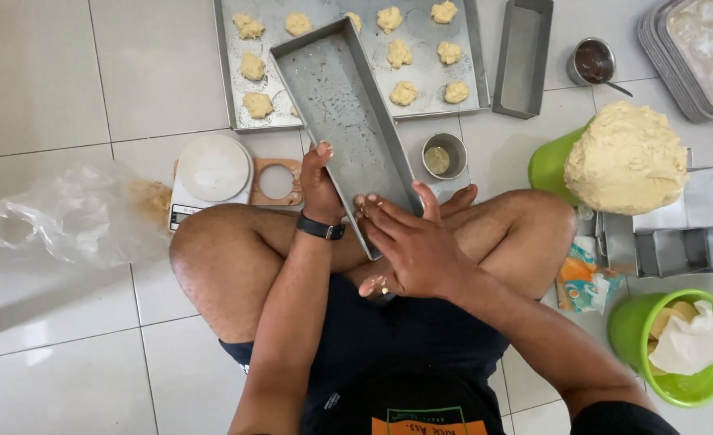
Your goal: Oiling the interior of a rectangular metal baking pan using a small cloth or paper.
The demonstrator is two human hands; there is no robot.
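I sit cross-legged on a white tiled floor. My left hand [318, 187], with a black band on its wrist, grips the near left edge of a long rectangular metal loaf pan [342, 105] tilted up from my lap. My right hand [409, 242] lies flat with fingers spread against the pan's near end and right edge. The pan's inside looks greased and holds nothing. Its far end leans over a metal baking tray [469, 60] with several lumps of pale dough [399, 53].
A big mound of dough [626, 157] sits on a green bowl at right, beside stacked metal pans [678, 234]. A second loaf pan [522, 56], two small metal cups [444, 155], a kitchen scale [213, 171], a plastic bag [74, 213], and a green bowl with paper [678, 346] surround me.
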